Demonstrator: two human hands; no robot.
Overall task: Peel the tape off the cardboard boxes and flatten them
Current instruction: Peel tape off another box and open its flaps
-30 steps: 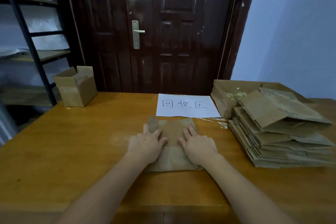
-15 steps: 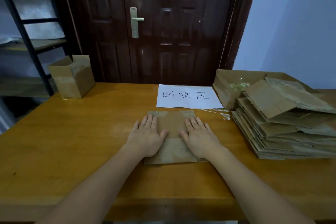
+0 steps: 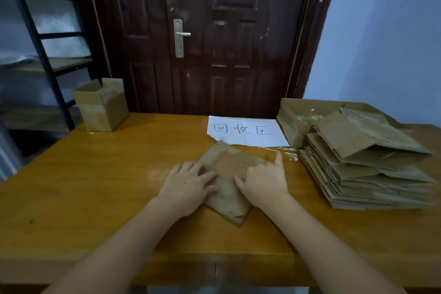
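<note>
Here both hands — left hand (image 3: 188,185), right hand (image 3: 263,180) — lie flat, no grip, pressing the flattened box (image 3: 226,174)

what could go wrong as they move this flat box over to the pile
The pile of flattened boxes is already tall and uneven, its top piece bowed up, so another one may slide off. The flat box under the left hand and right hand could sweep the tape scraps or nudge the paper sign on the way.
</note>
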